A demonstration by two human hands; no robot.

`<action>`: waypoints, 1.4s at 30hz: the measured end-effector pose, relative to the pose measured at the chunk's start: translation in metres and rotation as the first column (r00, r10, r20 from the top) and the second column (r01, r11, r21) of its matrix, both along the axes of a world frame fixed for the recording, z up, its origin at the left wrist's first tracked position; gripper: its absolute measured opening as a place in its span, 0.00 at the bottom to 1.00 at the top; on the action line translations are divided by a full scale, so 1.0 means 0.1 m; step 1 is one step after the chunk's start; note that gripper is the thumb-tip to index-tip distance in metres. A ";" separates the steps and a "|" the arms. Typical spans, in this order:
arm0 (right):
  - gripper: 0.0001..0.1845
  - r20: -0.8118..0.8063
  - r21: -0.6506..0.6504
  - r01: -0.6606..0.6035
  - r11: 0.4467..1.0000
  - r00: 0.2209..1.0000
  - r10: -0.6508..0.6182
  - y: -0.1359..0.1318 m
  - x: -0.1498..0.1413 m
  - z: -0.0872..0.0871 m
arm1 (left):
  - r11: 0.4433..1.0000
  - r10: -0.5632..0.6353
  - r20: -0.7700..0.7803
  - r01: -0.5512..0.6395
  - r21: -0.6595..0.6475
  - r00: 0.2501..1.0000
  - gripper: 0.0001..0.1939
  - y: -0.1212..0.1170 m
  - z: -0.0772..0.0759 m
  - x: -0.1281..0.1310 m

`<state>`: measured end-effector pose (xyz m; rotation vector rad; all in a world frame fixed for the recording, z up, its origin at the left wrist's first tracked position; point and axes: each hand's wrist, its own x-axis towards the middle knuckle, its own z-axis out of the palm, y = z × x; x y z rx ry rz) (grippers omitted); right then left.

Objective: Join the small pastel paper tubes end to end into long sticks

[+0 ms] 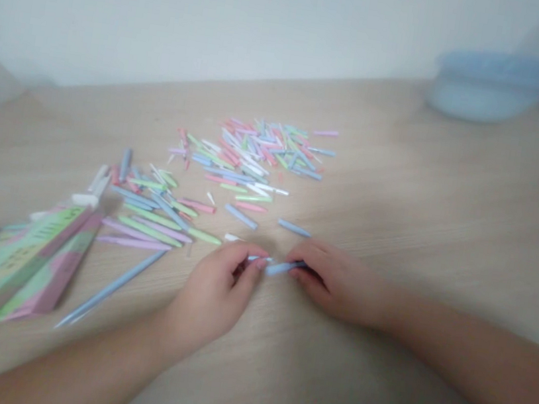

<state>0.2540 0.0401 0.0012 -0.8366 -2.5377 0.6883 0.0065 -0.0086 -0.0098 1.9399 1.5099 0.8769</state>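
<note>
Near the middle of the table my left hand (221,282) pinches a small light-blue pen piece (257,258) with a pale tip between thumb and fingers. Facing it, my right hand (334,278) is closed on a blue pen tube (280,268), whose free end points left. The two pieces lie close to each other; blur hides whether they touch. Just beyond my right hand rests another blue tube (294,227). A further blue tube (241,216) lies past my left hand, and a small white piece (231,237) is beside its knuckles.
Loose pastel pen parts form a far pile (262,147) and a nearer left pile (152,212). One long blue pen (112,287) lies at the left, beside pink-and-green boxes (34,269). A blue basin (496,87) stands at the back right of the wooden table (424,204), near the wall.
</note>
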 end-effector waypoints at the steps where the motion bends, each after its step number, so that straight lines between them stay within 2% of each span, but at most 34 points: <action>1: 0.08 -0.010 -0.009 0.003 1.000 1.000 -0.003 0.00 0.00 0.00 | 1.000 0.010 0.003 -0.010 -0.005 1.000 0.11 0.00 0.00 0.00; 5: 0.08 -0.019 -0.014 0.046 0.999 0.999 -0.046 -0.01 0.00 -0.02 | 0.998 0.057 0.066 -0.055 -0.031 0.996 0.11 0.02 -0.01 -0.02; 15: 0.07 -0.012 -0.041 0.123 0.992 0.992 -0.123 -0.01 0.00 -0.03 | 0.998 0.057 0.114 -0.052 -0.046 0.992 0.12 0.01 -0.01 -0.01; 21: 0.09 0.015 -0.045 0.114 0.992 0.993 -0.113 -0.02 -0.01 0.02 | 1.000 -0.003 0.081 0.003 -0.003 0.997 0.11 0.00 0.02 -0.01; 25: 0.10 -0.010 -0.057 0.100 0.993 0.995 -0.101 -0.03 -0.02 0.05 | 0.997 -0.028 0.058 0.024 0.074 0.998 0.10 -0.02 0.02 -0.02; 29: 0.09 -0.127 -0.084 0.090 0.992 0.987 -0.100 -0.05 -0.07 0.07 | 0.979 -0.131 0.033 0.124 0.164 0.991 0.15 -0.05 0.03 -0.03; 32: 0.08 -0.179 -0.114 0.024 0.993 0.983 -0.044 -0.07 -0.10 0.10 | 0.965 -0.182 0.001 0.178 0.193 0.983 0.22 -0.08 0.05 -0.03; 36: 0.08 -0.165 -0.140 -0.033 0.990 0.986 0.010 -0.09 -0.10 0.12 | 0.969 -0.206 -0.027 0.208 0.137 0.978 0.32 -0.11 0.04 -0.04; 39: 0.06 -0.147 -0.136 -0.024 0.990 0.989 0.003 -0.10 -0.09 0.12 | 0.975 -0.214 0.053 0.210 0.078 0.975 0.39 -0.13 0.02 -0.03; 42: 0.03 -0.178 -0.177 0.046 0.983 0.981 -0.078 -0.12 -0.08 0.09 | 0.975 -0.216 0.108 0.209 0.076 0.970 0.34 -0.12 0.02 -0.03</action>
